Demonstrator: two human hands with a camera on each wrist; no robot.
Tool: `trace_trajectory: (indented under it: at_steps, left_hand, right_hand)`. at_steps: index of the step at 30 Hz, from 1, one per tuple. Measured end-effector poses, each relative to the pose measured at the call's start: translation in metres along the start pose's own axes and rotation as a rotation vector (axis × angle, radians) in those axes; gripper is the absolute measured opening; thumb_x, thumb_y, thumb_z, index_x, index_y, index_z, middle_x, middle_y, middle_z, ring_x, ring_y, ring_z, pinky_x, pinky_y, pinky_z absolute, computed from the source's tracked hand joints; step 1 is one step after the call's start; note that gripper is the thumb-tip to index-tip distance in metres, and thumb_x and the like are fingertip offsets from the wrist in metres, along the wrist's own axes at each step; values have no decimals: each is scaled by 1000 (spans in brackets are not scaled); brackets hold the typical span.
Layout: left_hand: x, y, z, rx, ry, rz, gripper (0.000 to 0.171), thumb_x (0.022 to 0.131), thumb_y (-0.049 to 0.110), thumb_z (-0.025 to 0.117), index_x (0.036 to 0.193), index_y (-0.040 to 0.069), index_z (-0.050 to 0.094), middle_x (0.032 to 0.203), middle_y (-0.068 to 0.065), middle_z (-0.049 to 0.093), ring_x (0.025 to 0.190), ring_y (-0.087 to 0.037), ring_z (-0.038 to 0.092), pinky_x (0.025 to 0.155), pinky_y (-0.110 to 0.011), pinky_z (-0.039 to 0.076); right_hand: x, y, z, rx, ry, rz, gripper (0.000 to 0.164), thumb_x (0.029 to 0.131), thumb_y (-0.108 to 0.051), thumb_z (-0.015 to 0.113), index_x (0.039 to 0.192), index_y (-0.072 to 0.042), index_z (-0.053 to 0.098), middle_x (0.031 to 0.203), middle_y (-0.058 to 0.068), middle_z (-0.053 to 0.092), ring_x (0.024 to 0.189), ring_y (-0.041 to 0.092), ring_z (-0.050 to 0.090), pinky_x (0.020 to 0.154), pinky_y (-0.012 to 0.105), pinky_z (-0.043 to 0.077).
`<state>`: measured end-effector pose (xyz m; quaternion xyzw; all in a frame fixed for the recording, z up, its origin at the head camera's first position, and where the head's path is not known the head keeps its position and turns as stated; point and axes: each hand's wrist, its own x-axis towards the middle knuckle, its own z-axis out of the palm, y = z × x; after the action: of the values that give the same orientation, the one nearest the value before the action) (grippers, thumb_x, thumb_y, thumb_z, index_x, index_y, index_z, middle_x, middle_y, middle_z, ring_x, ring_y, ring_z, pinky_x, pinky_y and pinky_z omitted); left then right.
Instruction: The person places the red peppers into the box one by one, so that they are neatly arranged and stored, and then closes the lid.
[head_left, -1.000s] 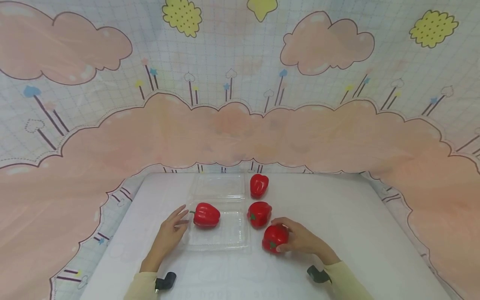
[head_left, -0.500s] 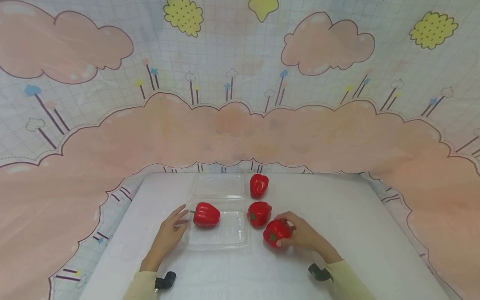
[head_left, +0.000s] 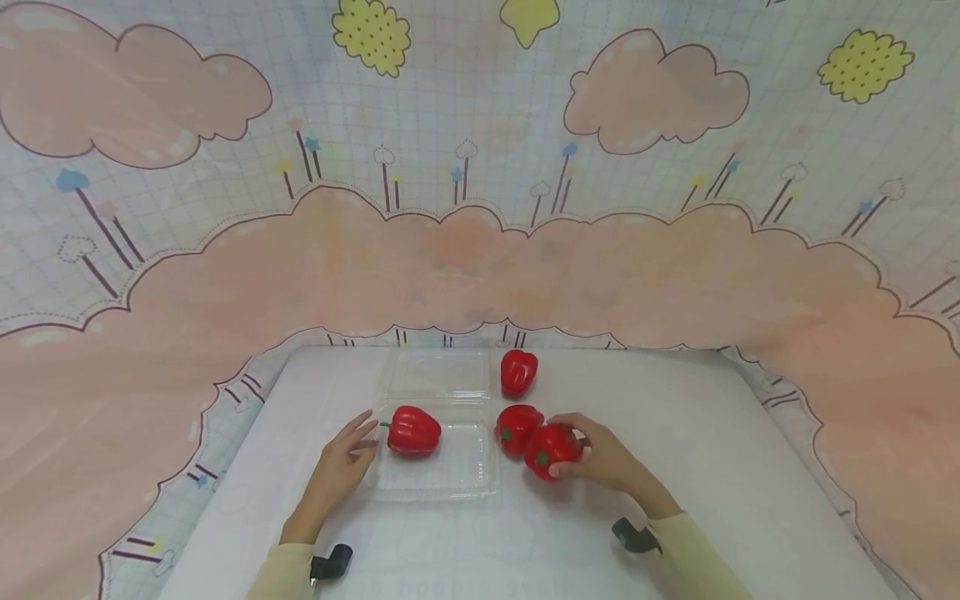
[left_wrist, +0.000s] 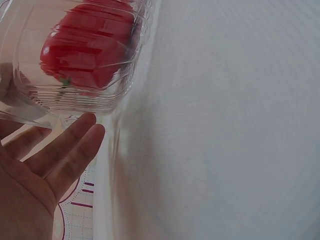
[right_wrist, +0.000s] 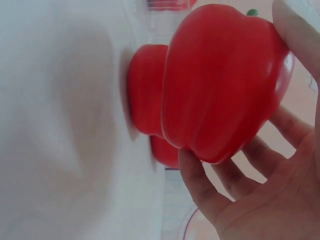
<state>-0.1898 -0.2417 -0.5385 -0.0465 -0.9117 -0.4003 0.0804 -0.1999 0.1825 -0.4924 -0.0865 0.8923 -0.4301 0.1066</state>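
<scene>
- The right hand [head_left: 603, 458] is clamped on a glossy red bell pepper [head_left: 552, 452] with a short green stem, thumb on one side and fingers curved round the other; the right wrist view shows the pepper raised off the surface.
- The left hand [head_left: 347, 460] holds nothing; its fingers are apart and loosely extended, fingertips at the left edge of a clear, ridged plastic container [head_left: 465, 471]; whether they touch it I cannot tell.
- Inside the container's near half, a second red pepper [head_left: 414, 432] lies on its side, stem pointing towards the left hand; the transparent lid [head_left: 438, 372] lies flat behind.
- To the right of the container, a third red pepper [head_left: 513, 429] sits partly behind the held one; a fourth red pepper [head_left: 518, 372] stands farther back, beside the lid.
- All rest on a smooth white tabletop [head_left: 675, 433]; beyond it hangs a pale checked fabric backdrop [head_left: 480, 275] printed with peach clouds and yellow shapes.
- Both arms wear pale yellow sleeves [head_left: 705, 558]; a small black device [head_left: 332, 562] sits at each wrist.
</scene>
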Motion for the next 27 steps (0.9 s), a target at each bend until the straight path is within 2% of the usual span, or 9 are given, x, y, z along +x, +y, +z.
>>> trace_trajectory:
  at_steps: [8, 16, 23, 27]
  left_hand:
    - [0, 2, 0, 8, 0, -9, 47, 92, 5, 57, 139, 5, 54, 155, -11, 42, 114, -32, 67, 94, -46, 56]
    - [-1, 3, 0, -1, -4, -12, 46, 93, 5, 56, 139, 4, 54, 155, -11, 42, 114, -32, 67, 95, -47, 56]
    - [0, 2, 0, -2, -10, -23, 47, 93, 6, 56, 140, 6, 53, 155, -9, 42, 115, -31, 67, 95, -46, 56]
    - [-1, 3, -1, 1, -16, -32, 47, 93, 8, 56, 140, 7, 53, 155, -9, 42, 115, -31, 66, 96, -46, 56]
  right_hand:
    - [5, -6, -1, 5, 24, -65, 76, 67, -38, 88, 133, -25, 53, 133, 0, 56, 125, 26, 50, 90, 44, 60]
    - [6, -13, 0, 49, 29, -104, 74, 68, -33, 88, 132, -26, 53, 132, 0, 54, 125, 28, 49, 87, 44, 61]
    - [9, -13, 1, 52, 31, -187, 68, 77, -35, 81, 138, -31, 51, 135, 1, 54, 126, 29, 49, 87, 41, 61]
    - [9, -14, 1, 51, 46, -221, 65, 81, -36, 77, 139, -28, 50, 134, 4, 55, 125, 30, 50, 88, 41, 61]
